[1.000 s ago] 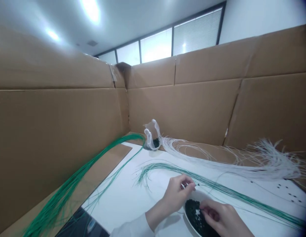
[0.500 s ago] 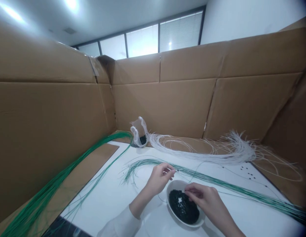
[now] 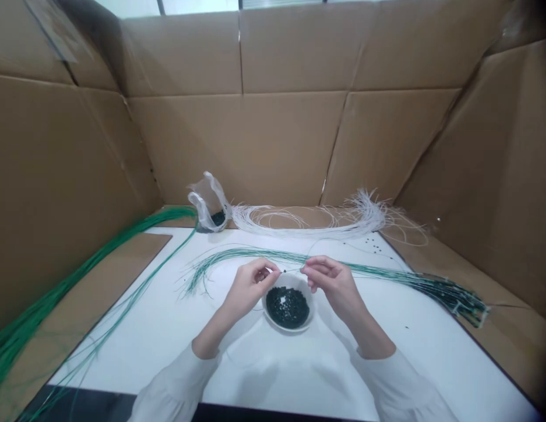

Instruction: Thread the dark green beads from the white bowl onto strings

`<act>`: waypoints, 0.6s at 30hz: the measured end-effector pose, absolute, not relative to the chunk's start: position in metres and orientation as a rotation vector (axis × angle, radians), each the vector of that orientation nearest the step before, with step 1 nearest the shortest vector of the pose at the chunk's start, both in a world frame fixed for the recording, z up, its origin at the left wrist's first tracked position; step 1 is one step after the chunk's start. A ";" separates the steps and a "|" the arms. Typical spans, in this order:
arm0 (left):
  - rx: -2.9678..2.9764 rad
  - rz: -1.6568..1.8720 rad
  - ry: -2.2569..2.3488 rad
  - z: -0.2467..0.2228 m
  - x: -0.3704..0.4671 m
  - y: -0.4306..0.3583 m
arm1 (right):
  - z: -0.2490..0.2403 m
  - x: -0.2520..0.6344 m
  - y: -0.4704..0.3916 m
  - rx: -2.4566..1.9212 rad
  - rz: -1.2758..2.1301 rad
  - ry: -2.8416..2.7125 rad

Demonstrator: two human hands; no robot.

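Observation:
Over the far rim of a white bowl (image 3: 264, 319) both hands face each other, fingertips a short gap apart. My left hand (image 3: 251, 286) is closed in a pinch on a thin strand, with a small dark bead (image 3: 284, 271) just beyond its fingertips. Opposite it, my right hand (image 3: 333, 287) is also pinched; a faint length of the strand seems to reach its fingertips. Many small black-green beads (image 3: 287, 310) fill the bowl, with a bright white patch among them. Behind the hands lies a bundle of green strands (image 3: 382, 271), its right end thick with dark pieces.
Loose green strands (image 3: 118, 258) run along the left side. A clear plastic bag (image 3: 210, 205) with dark beads stands at the back, beside a coil of white strands (image 3: 360, 220). Scattered beads (image 3: 376, 247) lie at the back right. Cardboard walls (image 3: 237, 146) surround the white tabletop (image 3: 167, 340).
My right hand has left the beads in the bowl and come up beside my left hand's fingertips, pinching. The view has tilted down and turned right.

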State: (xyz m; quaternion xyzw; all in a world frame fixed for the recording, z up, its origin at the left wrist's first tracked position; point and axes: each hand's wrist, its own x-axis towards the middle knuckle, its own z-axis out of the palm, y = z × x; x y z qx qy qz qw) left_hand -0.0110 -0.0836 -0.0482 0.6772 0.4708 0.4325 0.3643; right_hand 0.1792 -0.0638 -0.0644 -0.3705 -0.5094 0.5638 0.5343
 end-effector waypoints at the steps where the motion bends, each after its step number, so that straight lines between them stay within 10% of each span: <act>1: 1.744 1.115 1.208 -0.047 -0.010 -0.085 | -0.064 0.179 -0.064 -0.864 1.369 -1.184; 18: 1.793 1.078 1.214 -0.040 -0.010 -0.092 | -0.063 0.178 -0.066 -0.807 1.410 -1.056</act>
